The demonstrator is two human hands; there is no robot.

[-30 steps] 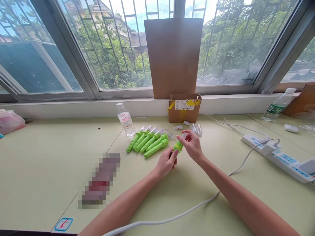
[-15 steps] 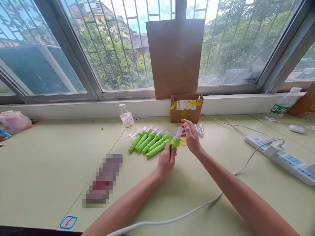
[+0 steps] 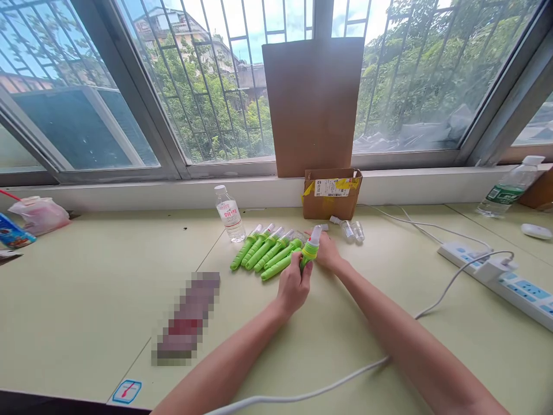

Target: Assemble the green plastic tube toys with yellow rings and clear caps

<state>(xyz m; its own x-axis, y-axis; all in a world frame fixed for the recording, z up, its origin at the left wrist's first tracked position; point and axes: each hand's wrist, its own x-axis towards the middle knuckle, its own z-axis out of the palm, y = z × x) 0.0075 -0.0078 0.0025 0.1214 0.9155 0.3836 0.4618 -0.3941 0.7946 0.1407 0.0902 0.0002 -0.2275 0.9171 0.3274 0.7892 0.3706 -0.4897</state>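
My left hand [image 3: 294, 286] is closed around a green ridged stick with a translucent tip [image 3: 310, 249], held tilted up above the table. Just behind that tip, my right hand [image 3: 328, 253] reaches down close to the tabletop; the stick covers most of its fingers, so whether they grip anything is hidden. Left of both hands, several similar green sticks [image 3: 268, 248] lie side by side, some with clear tips. Beyond the right hand are small whitish tips [image 3: 335, 220] and clear plastic cups [image 3: 358, 231].
A cardboard box [image 3: 330, 204] stands against the sill, with a water bottle [image 3: 230, 216] to its left. At right lies a power strip [image 3: 496, 276]; its white cable [image 3: 341, 377] crosses the table near my forearms. A blurred dark object [image 3: 188, 317] lies left.
My right hand has dropped from beside the stick's tip to the table behind it. The yellow ring seen there before is now hidden. My left hand still holds the stick; the view has shifted slightly.
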